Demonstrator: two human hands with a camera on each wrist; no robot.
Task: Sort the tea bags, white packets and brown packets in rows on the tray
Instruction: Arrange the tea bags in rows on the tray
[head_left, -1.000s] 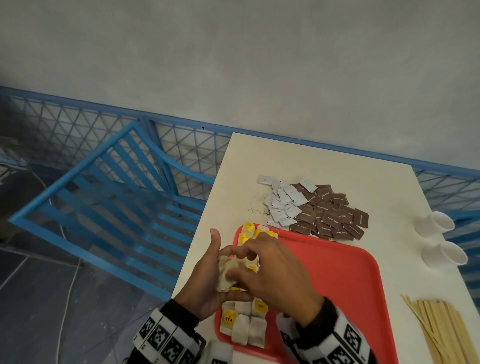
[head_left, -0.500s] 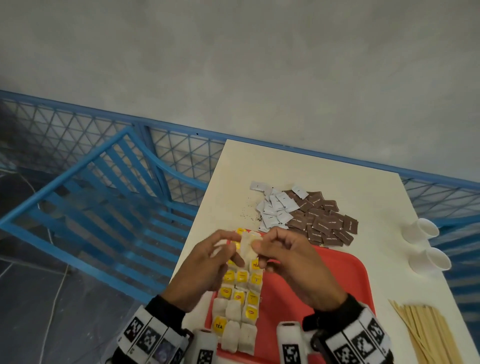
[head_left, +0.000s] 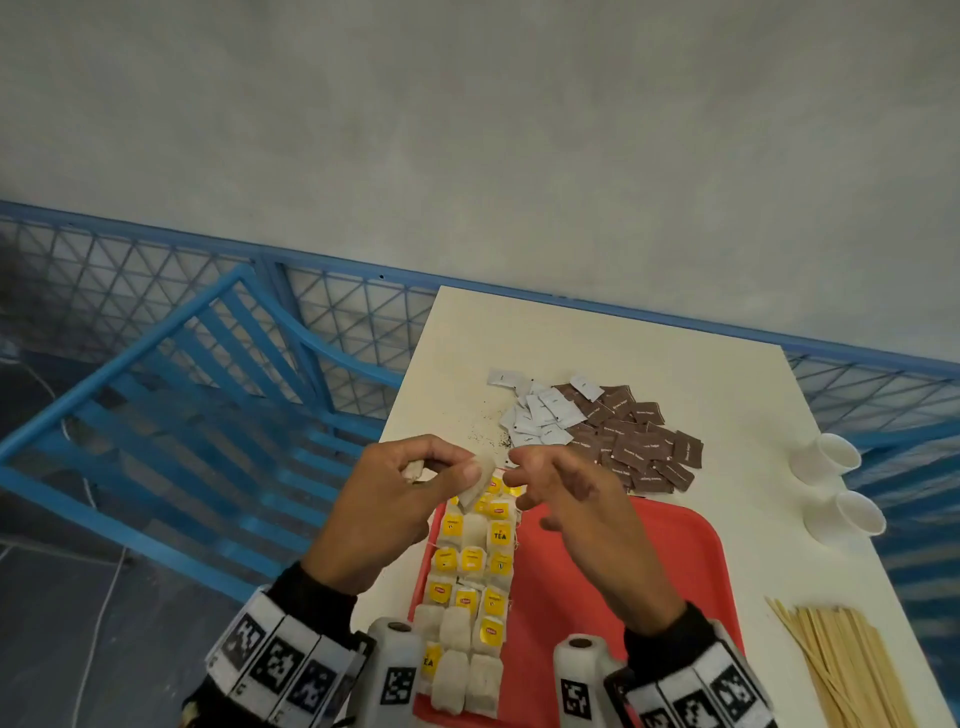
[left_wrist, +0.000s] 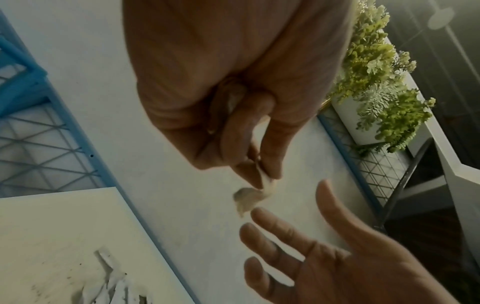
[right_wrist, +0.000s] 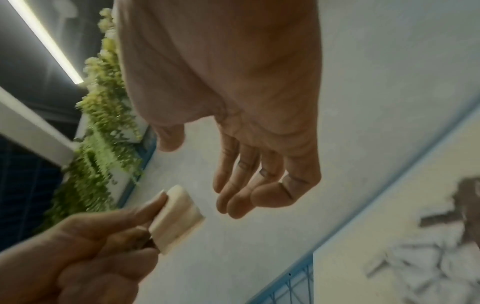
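Head view is showing a single tea bag (head_left: 478, 486) being pinched between the thumb and forefinger of the left hand (head_left: 384, 509), hanging above the far left corner of the red tray (head_left: 649, 561). Left-wrist view is showing the same bag (left_wrist: 249, 200) dangling from those curled fingertips, and the right-wrist view is showing it (right_wrist: 179, 220) as a pale folded pad clamped in that grip. The right hand (head_left: 576, 514) is hovering just right of the bag, fingers loosely spread and holding nothing, not touching it. Rows of tea bags (head_left: 470, 597) with yellow tags are lying along the tray's left side, running from its far edge to its near edge. Beyond the tray's far edge, white packets (head_left: 537, 415) are lying in a loose pile on the worktop (head_left: 727, 374), touching a pile of brown packets (head_left: 639, 447) to their right. Right of the tray, two white paper cups (head_left: 836, 483) are lying on their sides, and a bundle of wooden stirrers (head_left: 841, 670) is lying near the tray's near right corner. Left of the tray, a blue chair (head_left: 171, 426) is standing beside the worktop.
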